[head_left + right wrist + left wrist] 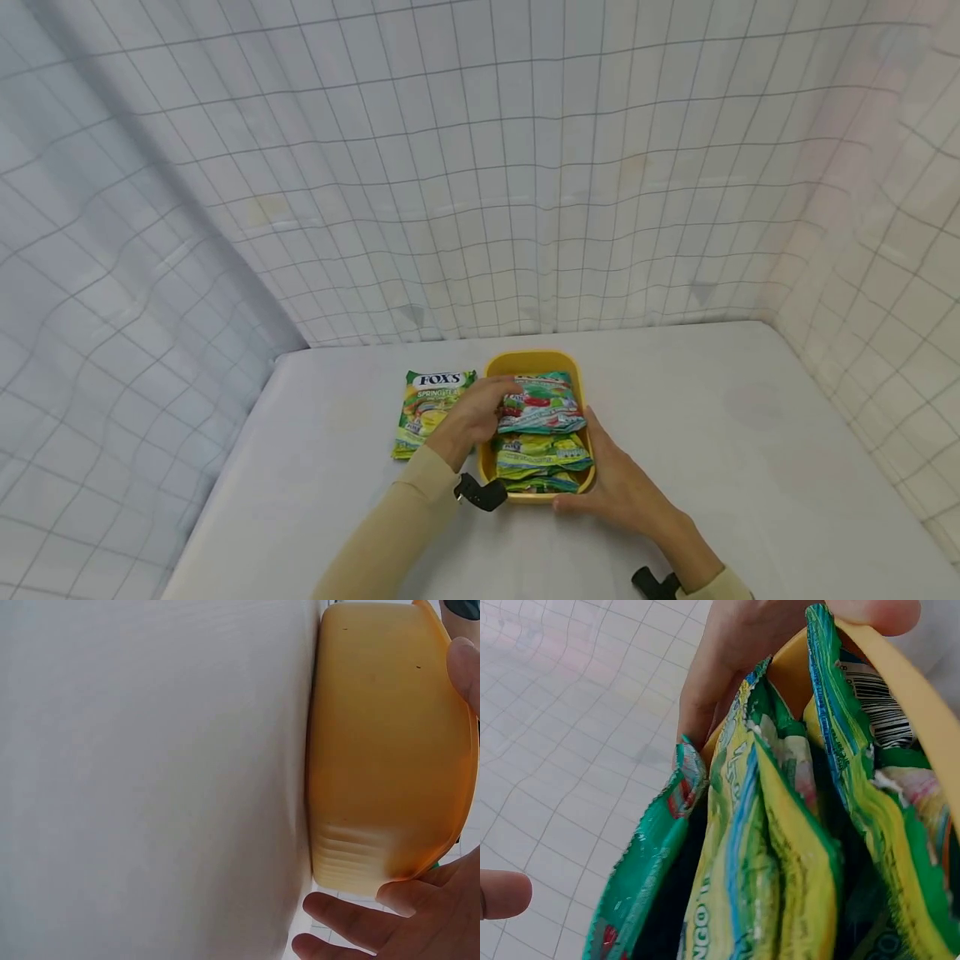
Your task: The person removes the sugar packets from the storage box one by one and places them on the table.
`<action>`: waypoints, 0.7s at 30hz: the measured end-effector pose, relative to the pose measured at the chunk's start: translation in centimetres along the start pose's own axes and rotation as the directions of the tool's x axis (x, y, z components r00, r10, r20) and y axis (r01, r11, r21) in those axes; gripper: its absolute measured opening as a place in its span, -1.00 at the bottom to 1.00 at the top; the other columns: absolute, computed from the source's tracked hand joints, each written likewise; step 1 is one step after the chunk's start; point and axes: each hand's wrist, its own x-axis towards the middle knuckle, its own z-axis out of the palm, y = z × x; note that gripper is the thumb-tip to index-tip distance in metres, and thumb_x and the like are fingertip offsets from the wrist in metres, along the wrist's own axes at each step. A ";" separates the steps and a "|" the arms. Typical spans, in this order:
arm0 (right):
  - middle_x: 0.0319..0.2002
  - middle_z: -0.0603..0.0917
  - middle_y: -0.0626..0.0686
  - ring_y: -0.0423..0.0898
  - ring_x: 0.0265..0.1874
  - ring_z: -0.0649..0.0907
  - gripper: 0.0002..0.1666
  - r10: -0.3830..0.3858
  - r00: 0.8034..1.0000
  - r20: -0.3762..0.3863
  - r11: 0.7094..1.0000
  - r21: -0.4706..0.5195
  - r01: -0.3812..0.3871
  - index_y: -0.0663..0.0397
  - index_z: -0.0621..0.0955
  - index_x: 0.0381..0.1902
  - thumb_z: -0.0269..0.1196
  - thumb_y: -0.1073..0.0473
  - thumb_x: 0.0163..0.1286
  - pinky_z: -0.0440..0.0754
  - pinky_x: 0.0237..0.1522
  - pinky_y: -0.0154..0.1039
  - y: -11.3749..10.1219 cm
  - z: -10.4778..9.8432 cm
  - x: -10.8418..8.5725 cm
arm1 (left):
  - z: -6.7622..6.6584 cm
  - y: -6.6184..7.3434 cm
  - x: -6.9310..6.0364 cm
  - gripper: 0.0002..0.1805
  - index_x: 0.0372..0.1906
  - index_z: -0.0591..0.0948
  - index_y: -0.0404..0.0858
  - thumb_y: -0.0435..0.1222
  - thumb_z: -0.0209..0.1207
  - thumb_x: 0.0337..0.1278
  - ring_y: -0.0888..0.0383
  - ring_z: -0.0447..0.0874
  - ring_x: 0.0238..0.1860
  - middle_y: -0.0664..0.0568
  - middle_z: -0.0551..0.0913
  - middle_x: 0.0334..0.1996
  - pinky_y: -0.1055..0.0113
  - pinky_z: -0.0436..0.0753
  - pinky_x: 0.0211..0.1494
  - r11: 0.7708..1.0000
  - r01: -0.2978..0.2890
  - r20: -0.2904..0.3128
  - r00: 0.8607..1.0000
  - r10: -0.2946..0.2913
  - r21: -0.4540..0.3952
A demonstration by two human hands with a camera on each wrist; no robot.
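Note:
A yellow plastic basket stands on the table with several candy packets in it. My left hand reaches over its left rim, beside a teal candy packet. One left fingertip shows apart from the packets in the left wrist view; its other fingers are hidden there. Green-yellow candy packets stand in the basket's nearer part. My right hand holds the basket's near right corner, thumb at the near rim and fingers along the right wall. Some right fingers spread past the wall.
A green Fox's Spring Tea candy packet lies on the white table, left of the basket and partly behind my left hand. White gridded sheeting rises behind the table and along both sides.

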 end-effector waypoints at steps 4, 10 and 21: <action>0.62 -0.03 0.16 0.20 0.53 0.17 0.65 -0.008 1.000 0.001 1.000 -0.008 0.008 0.01 -0.25 0.66 0.44 -0.56 -0.02 0.24 0.41 0.26 0.2 0.0 0.0 | 0.1 -0.3 0.4 -0.35 0.51 0.30 -0.40 -0.30 0.16 0.43 -0.31 -0.19 0.56 -0.24 0.02 0.59 -0.25 -0.11 0.53 0.999 0.000 -0.006 1.000 0.000 0.050; 0.62 -0.02 0.16 0.18 0.53 0.17 0.64 -0.023 1.000 0.006 1.000 0.012 0.023 0.01 -0.25 0.66 0.47 -0.51 0.00 0.25 0.41 0.24 0.2 0.2 0.0 | 0.1 -0.6 1.3 -0.34 0.52 0.30 -0.35 -0.29 0.18 0.41 -0.32 -0.17 0.57 -0.22 0.05 0.59 -0.29 -0.09 0.51 0.996 0.015 -0.009 1.000 -0.014 0.087; 0.62 -0.02 0.09 0.10 0.54 0.16 0.61 -0.021 1.000 0.008 0.999 0.024 0.021 0.02 -0.24 0.66 0.47 -0.49 0.03 0.27 0.42 0.20 -0.1 -0.2 0.0 | 0.4 -0.8 2.2 -0.23 0.56 0.23 -0.26 -0.46 0.26 0.32 -0.01 0.49 -0.21 -0.22 0.51 0.09 0.19 0.52 -0.18 0.986 -0.014 -0.002 1.000 0.015 0.168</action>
